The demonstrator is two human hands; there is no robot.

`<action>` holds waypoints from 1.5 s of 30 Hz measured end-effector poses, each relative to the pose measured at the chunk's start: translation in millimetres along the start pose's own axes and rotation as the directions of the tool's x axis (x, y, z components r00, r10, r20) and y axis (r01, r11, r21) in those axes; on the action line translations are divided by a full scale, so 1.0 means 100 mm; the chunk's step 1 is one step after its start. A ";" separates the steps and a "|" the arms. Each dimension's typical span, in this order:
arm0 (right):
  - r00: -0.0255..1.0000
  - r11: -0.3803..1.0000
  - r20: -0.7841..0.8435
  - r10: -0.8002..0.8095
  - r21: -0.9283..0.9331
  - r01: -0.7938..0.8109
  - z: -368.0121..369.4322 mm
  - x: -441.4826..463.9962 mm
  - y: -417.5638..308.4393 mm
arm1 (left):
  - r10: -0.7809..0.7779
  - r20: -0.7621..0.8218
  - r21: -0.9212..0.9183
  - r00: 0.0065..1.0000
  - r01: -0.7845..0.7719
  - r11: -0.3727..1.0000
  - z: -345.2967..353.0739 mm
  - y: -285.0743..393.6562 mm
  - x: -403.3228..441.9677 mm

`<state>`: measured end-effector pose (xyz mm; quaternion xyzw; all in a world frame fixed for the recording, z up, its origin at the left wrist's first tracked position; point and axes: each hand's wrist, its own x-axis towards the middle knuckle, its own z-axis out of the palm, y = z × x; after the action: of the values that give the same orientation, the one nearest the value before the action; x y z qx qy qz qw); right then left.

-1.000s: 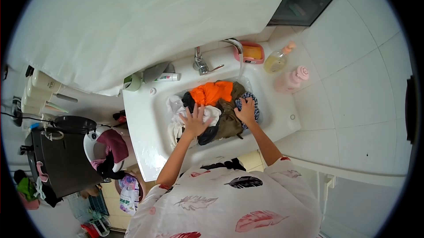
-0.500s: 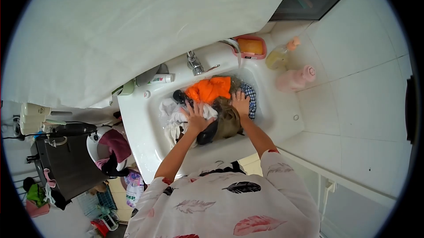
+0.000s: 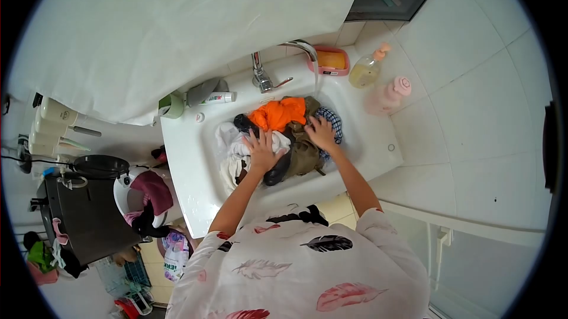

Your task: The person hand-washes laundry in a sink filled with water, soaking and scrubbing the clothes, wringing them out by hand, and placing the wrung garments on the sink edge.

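Note:
A heap of wet clothes lies in the white sink (image 3: 189, 183). My left hand (image 3: 264, 152) rests with spread fingers on the white cloth (image 3: 238, 146), beside a black piece of cloth (image 3: 276, 172). My right hand (image 3: 321, 134) is spread over the olive-brown garment (image 3: 303, 156), close to the blue checked cloth (image 3: 331, 124). Between and beyond the hands lies a bright orange garment (image 3: 277, 114). Water runs from the chrome faucet (image 3: 260, 76) spout near the checked cloth.
On the sink's rim stand a pink soap dish (image 3: 328, 60), a pump bottle (image 3: 365, 73), a pink bottle (image 3: 390, 95), a tube (image 3: 219, 98) and a green cup (image 3: 171, 105). To the left, a white bucket (image 3: 123, 198) holds maroon cloth. A white curtain-like sheet hangs above.
The view has shifted slightly. My right hand's fingers have lifted and bent a little over the olive-brown garment. My left hand stays spread on the white cloth.

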<state>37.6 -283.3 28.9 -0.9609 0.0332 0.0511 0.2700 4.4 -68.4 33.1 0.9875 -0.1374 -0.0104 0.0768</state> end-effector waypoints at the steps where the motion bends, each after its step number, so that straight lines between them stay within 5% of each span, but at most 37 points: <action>1: 0.996 0.991 -0.074 0.041 -0.121 -0.050 0.04 -0.17 -0.15 | -0.002 -0.003 -0.002 1.000 0.002 1.000 0.00 0.01 0.00; 6: 0.944 0.993 -0.328 -0.023 -0.120 -0.017 0.33 -0.36 -0.19 | 0.005 -0.150 -0.002 0.989 -0.005 1.000 0.03 0.03 -0.04; 16: 0.861 0.944 -0.493 -0.122 -0.325 -0.053 0.51 -0.20 -0.26 | -0.045 -0.103 0.063 0.994 0.052 0.997 0.03 0.05 0.10; 26: 0.934 0.859 -0.294 -0.205 -0.511 0.027 0.60 0.05 -0.11 | -0.006 0.042 0.009 0.999 0.006 1.000 0.16 -0.09 0.21; 31: 0.958 0.928 -0.164 -0.234 -0.331 0.170 0.15 0.11 -0.29 | -0.002 -0.060 -0.075 0.998 -0.003 0.997 0.07 -0.07 0.19; 33: 0.948 0.950 -0.228 -0.221 -0.271 0.156 -0.01 0.11 -0.28 | -0.055 -0.035 -0.180 0.998 0.048 0.983 -0.02 -0.06 0.22; 35: 0.962 0.977 -0.187 -0.199 0.042 0.210 -0.07 0.12 -0.09 | -0.038 -0.073 -0.181 0.997 0.024 0.983 -0.01 -0.06 0.17; 36: 0.929 0.942 -0.309 -0.204 0.197 0.272 -0.11 0.15 -0.06 | -0.026 -0.106 -0.172 0.994 0.008 0.985 -0.07 -0.07 0.19; 37: 0.924 0.941 -0.319 -0.210 0.191 0.280 -0.16 0.19 -0.02 | -0.024 -0.118 -0.172 0.993 0.003 0.985 -0.12 -0.09 0.24; 39: 0.847 0.877 -0.342 -0.407 0.113 0.468 -0.27 0.23 0.00 | -0.020 0.149 -0.138 0.989 0.041 0.990 -0.19 -0.12 0.35; 41: 0.867 0.900 -0.267 -0.420 -0.001 0.436 -0.31 0.25 -0.11 | -0.006 0.014 -0.182 1.000 0.009 0.983 -0.22 -0.11 0.49; 43: 0.847 0.924 -0.373 -0.380 -0.202 0.326 -0.14 0.35 -0.19 | 0.076 -0.135 -0.189 0.988 -0.101 0.977 -0.28 -0.06 0.57; 45: 0.908 0.923 -0.254 -0.334 -0.285 0.259 -0.05 0.39 -0.21 | 0.124 -0.235 -0.150 0.964 -0.162 0.975 -0.29 0.02 0.60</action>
<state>78.9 -269.0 39.6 -0.9771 -0.0804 -0.1326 0.1457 63.0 -82.4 62.6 0.9598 -0.1976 0.0953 0.1753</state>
